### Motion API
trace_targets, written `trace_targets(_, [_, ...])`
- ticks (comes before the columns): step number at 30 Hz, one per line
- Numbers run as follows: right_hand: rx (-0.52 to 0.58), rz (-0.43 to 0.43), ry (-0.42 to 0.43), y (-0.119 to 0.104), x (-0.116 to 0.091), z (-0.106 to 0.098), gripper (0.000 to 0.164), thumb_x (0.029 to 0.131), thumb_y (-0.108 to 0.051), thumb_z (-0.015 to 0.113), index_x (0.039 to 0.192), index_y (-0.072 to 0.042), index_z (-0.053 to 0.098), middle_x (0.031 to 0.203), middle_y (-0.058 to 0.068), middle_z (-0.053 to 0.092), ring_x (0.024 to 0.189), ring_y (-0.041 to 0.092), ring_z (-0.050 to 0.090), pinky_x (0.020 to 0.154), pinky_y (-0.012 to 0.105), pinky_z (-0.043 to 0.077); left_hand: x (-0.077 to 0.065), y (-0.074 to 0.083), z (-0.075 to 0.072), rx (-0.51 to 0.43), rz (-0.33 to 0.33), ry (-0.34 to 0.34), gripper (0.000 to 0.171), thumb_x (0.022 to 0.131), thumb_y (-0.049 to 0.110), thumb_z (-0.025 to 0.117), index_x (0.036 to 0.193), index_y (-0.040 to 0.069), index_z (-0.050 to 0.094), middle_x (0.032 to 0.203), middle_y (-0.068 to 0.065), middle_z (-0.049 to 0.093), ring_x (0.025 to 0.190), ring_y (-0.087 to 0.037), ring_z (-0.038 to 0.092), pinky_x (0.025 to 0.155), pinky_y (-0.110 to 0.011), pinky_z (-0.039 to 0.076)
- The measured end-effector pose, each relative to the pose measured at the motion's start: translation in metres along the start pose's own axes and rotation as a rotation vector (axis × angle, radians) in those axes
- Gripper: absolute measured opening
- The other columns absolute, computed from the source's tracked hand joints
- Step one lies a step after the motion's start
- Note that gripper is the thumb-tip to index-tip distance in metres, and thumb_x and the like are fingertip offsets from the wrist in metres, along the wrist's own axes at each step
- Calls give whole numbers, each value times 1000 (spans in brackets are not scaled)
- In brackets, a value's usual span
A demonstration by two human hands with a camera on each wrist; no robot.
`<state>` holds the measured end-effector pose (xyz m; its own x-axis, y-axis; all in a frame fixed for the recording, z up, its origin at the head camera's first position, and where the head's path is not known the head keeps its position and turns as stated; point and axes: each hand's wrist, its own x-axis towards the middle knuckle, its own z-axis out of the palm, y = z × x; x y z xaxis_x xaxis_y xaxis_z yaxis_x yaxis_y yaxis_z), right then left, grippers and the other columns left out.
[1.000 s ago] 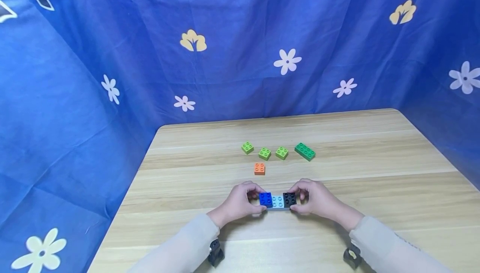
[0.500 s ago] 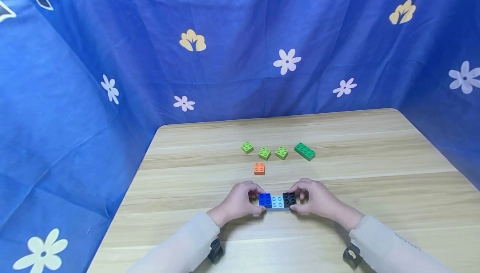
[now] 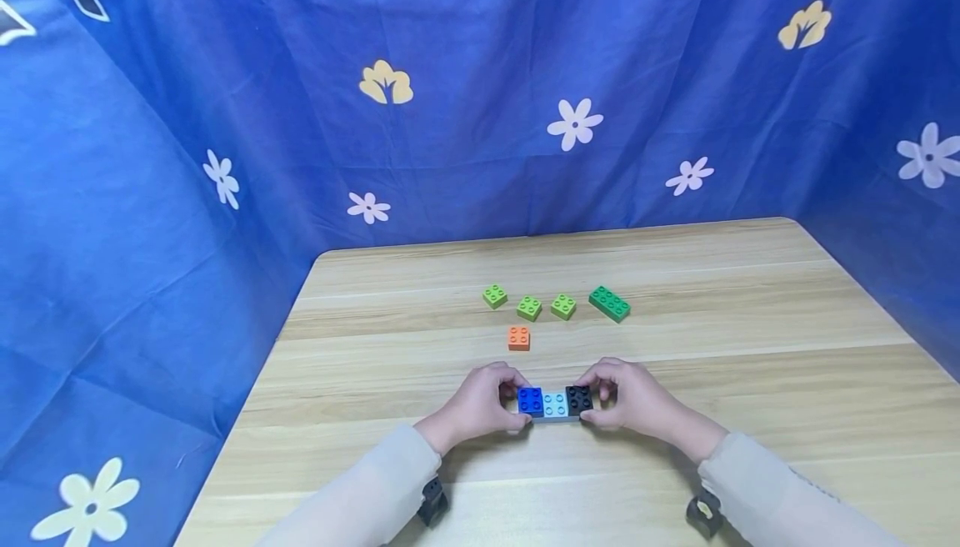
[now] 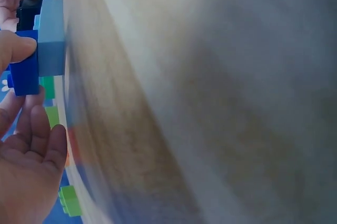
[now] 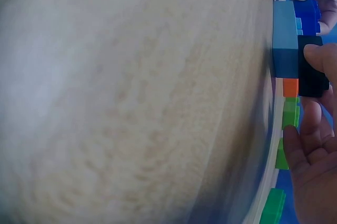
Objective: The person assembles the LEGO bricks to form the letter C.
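A light blue brick (image 3: 555, 405) lies near the front middle of the table, with a dark blue brick (image 3: 530, 401) on its left end and a black brick (image 3: 579, 398) on its right end. Between them the light blue studs show. My left hand (image 3: 483, 401) pinches the dark blue brick between thumb and fingers. On the other side my right hand (image 3: 626, 397) pinches the black brick the same way. In the left wrist view the dark blue brick (image 4: 26, 66) overhangs the outer end of the light blue brick (image 4: 51, 37); the black brick (image 5: 311, 68) does likewise in the right wrist view.
Behind the hands an orange brick (image 3: 519, 338) sits on the wooden table (image 3: 375, 414). Farther back are lime green bricks (image 3: 529, 308) and a longer dark green brick (image 3: 610, 303). A blue patterned cloth (image 3: 465, 147) hangs beyond the table's back edge.
The dark blue brick has shifted very slightly left under my left hand. My right hand and the loose bricks stay where they were.
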<state>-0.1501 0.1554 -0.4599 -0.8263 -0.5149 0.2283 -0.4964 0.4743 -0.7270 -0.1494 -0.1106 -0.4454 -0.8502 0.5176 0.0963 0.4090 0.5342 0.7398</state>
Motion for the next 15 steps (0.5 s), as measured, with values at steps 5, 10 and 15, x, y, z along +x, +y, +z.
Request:
trace_targets(5, [-11, 11, -10, -1, 1, 0, 39, 66, -12, 85, 102, -13, 68, 83, -12, 59, 69, 9, 55, 59, 22, 49, -3, -2, 0, -30, -9, 4, 34, 67, 8, 83, 97, 5, 68, 93, 3, 61, 86, -14, 59, 81, -26, 51])
trace_targets(10, [45, 33, -50, 1, 1, -4, 42, 68, -20, 85, 105, -12, 68, 83, -8, 59, 71, 11, 55, 61, 23, 50, -4, -3, 0, -19, -11, 6, 34, 68, 11, 83, 98, 7, 68, 94, 5, 61, 88, -13, 59, 82, -25, 50])
trace_targets(15, [145, 82, -84, 9, 4, -9, 45, 72, -29, 81, 110, -8, 67, 82, -3, 62, 74, 13, 57, 66, 25, 52, -4, -3, 1, -6, 0, 7, 34, 68, 13, 84, 99, 7, 69, 94, 7, 61, 88, -11, 58, 82, -25, 49])
